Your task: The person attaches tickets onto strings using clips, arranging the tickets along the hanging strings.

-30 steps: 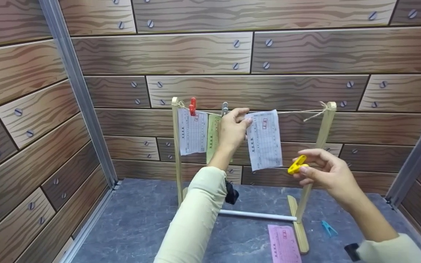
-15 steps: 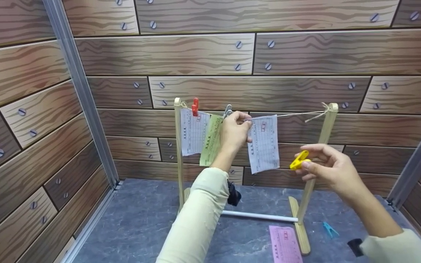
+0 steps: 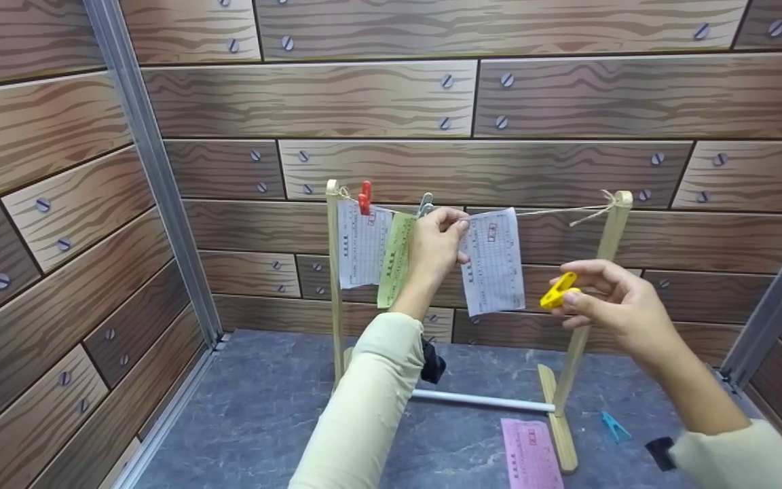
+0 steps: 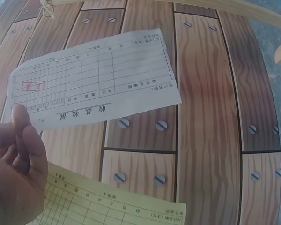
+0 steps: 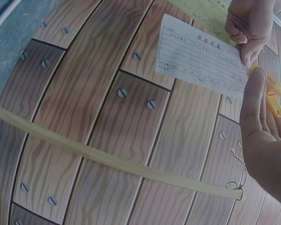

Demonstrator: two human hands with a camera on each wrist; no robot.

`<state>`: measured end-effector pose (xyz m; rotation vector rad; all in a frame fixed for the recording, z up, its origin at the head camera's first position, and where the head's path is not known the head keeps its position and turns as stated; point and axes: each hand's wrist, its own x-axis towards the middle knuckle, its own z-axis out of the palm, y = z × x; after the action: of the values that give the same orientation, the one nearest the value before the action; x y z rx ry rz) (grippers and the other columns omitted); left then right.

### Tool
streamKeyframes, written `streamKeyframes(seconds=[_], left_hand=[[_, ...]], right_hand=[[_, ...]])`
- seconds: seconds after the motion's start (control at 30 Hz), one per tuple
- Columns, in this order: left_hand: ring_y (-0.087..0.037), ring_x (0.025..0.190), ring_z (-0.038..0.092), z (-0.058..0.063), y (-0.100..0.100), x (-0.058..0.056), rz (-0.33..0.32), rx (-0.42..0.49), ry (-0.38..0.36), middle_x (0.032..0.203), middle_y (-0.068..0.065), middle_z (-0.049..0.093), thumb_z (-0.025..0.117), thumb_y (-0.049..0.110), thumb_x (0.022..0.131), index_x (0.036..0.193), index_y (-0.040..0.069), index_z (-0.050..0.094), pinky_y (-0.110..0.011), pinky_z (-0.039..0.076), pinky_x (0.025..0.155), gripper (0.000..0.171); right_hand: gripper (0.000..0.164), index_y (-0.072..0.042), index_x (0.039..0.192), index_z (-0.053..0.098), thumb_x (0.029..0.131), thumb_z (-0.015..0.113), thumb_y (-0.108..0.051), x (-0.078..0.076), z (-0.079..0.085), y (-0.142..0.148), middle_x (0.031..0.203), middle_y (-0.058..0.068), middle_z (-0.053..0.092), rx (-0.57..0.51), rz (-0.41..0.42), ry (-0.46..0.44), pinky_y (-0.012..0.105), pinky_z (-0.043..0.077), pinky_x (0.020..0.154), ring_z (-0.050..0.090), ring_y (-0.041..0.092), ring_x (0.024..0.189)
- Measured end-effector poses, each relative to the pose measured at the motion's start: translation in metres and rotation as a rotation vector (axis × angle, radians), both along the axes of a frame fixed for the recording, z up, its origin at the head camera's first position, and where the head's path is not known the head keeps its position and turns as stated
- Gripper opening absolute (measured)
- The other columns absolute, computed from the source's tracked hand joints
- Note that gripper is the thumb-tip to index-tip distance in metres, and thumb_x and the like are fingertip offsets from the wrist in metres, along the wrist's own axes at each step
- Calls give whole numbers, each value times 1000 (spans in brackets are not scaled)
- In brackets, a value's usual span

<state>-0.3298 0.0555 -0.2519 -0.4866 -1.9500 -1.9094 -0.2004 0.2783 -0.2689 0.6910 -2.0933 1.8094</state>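
My left hand [image 3: 435, 243] pinches the upper left corner of a white receipt slip [image 3: 495, 265] at the string [image 3: 554, 210], and the slip hangs down. In the left wrist view the thumb presses on that corner of the slip [image 4: 98, 79]. Lower and to the right, my right hand [image 3: 625, 312] holds a yellow clothespin [image 3: 559, 291] between thumb and fingers, apart from the slip. Left of my left hand, a grey clothespin [image 3: 425, 204] sits above a green slip [image 3: 396, 261], partly hidden by the hand. A red clothespin [image 3: 364, 198] grips another white slip [image 3: 362, 248] on the string.
The string runs between two wooden posts [image 3: 335, 285], joined low down by a white rod [image 3: 486, 401]. On the grey tabletop [image 3: 262, 407] lie a pink slip [image 3: 532, 455] and a blue clothespin [image 3: 613, 426]. Wood-patterned walls [image 3: 377, 102] stand behind and at the sides.
The white slip's top edge first dropped a little, then rose again, and the slip swayed. The green slip swung left. My right hand moved slightly up with the yellow clothespin.
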Motion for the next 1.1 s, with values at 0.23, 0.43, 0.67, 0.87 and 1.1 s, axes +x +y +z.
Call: streamKeyframes(seconds=[0.23, 0.43, 0.67, 0.87, 1.1], left_hand=[[-26, 44, 59, -1, -6, 0, 27, -48, 21, 74, -2, 66, 66, 5, 86, 87, 8, 68, -31, 49, 42, 4], [-29, 45, 59, -4, -8, 0, 8, -29, 14, 73, -3, 66, 66, 4, 86, 86, 7, 68, -39, 51, 45, 4], [-19, 41, 55, -7, -11, 0, -4, -10, 21, 72, -3, 65, 66, 4, 86, 87, 8, 68, -45, 51, 48, 4], [-19, 42, 57, -8, -13, 0, 15, -25, 31, 71, -4, 64, 66, 6, 86, 89, 8, 68, -41, 51, 46, 4], [-19, 41, 58, -10, -7, 2, -3, -15, 33, 72, -3, 67, 66, 4, 86, 90, 7, 68, -45, 51, 47, 5]], right_hand=[[33, 6, 121, 52, 89, 61, 2, -2, 7, -3, 105, 27, 60, 40, -21, 0, 43, 54, 64, 66, 35, 79], [36, 5, 121, 53, 87, 64, 0, -15, 22, -9, 106, 26, 60, 88, -35, 15, 41, 54, 64, 66, 32, 78], [36, 2, 121, 55, 86, 66, -2, -34, 46, -22, 107, 22, 62, 108, -25, 56, 37, 54, 65, 66, 30, 78], [32, 1, 118, 56, 86, 65, 0, -54, 63, -37, 103, 21, 64, 51, -76, 58, 37, 55, 62, 67, 27, 71], [27, 2, 114, 57, 88, 63, 2, -70, 69, -54, 102, 20, 65, 71, -136, 94, 34, 55, 57, 66, 24, 63]])
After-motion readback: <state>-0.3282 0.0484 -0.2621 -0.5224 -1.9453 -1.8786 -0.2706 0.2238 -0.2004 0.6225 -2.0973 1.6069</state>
